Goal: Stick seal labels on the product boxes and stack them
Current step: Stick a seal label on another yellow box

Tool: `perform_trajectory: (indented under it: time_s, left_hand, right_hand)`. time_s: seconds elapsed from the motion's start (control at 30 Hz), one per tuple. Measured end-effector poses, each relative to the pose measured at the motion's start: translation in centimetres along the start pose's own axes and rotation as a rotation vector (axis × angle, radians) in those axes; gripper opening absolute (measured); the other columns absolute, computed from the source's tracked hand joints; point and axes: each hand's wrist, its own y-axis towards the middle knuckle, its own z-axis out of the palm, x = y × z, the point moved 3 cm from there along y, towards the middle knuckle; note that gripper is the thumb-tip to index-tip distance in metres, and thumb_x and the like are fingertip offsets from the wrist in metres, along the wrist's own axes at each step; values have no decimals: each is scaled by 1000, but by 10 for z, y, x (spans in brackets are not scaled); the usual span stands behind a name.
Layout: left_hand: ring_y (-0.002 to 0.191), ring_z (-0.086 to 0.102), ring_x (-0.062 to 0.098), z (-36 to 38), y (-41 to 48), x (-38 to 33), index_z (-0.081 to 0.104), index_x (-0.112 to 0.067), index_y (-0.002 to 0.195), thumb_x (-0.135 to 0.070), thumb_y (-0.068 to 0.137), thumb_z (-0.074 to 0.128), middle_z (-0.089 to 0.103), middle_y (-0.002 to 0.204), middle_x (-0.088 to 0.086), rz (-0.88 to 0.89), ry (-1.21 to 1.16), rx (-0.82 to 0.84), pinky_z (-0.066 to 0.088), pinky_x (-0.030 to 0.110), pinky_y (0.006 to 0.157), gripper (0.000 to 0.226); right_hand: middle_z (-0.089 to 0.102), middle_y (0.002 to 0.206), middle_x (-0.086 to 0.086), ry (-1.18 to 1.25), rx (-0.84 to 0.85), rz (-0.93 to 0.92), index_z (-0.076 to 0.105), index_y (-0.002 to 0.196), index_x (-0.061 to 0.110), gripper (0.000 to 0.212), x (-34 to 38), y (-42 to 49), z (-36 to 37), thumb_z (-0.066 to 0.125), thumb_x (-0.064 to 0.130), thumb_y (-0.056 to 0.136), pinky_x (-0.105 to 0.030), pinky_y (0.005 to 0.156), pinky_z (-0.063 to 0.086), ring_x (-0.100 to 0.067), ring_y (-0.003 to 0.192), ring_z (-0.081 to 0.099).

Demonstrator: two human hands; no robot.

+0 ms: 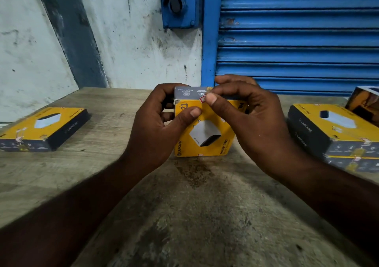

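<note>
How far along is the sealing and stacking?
Done: the stack of two boxes on the right shows seals on its near edges. In hand: the left hand grips the middle box while the right hand pinches a seal label onto its top edge. Left: stacking it and the lone box at left.

A worn, stained wooden table bears the yellow middle box propped on its lower edge, a flat box well to its left, a stack of two well to its right, and a dark box farther right and back.
</note>
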Motion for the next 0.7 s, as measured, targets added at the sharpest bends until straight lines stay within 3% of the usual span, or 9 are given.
perform_trajectory:
  time_s: [0.33, 0.7]
  left_hand:
    - [97, 69, 7, 0, 0, 0, 59, -31, 114, -44, 83, 68, 71, 104, -15, -15, -7, 1, 55, 21, 74, 35]
    - [93, 71, 7, 2, -1, 2, 61, -28, 114, -44, 82, 68, 73, 104, -9, -56, -47, 11, 56, 22, 71, 36]
  right_hand:
    - [63, 120, -1, 39, 28, 46, 74, 88, 30, 7, 1, 1, 1, 74, 23, 88, -15, 99, 45, 1, 118, 57]
    - [63, 125, 1, 122, 38, 96, 76, 86, 29, 7, -1, 1, 0, 75, 33, 81, -23, 102, 45, -1, 120, 58]
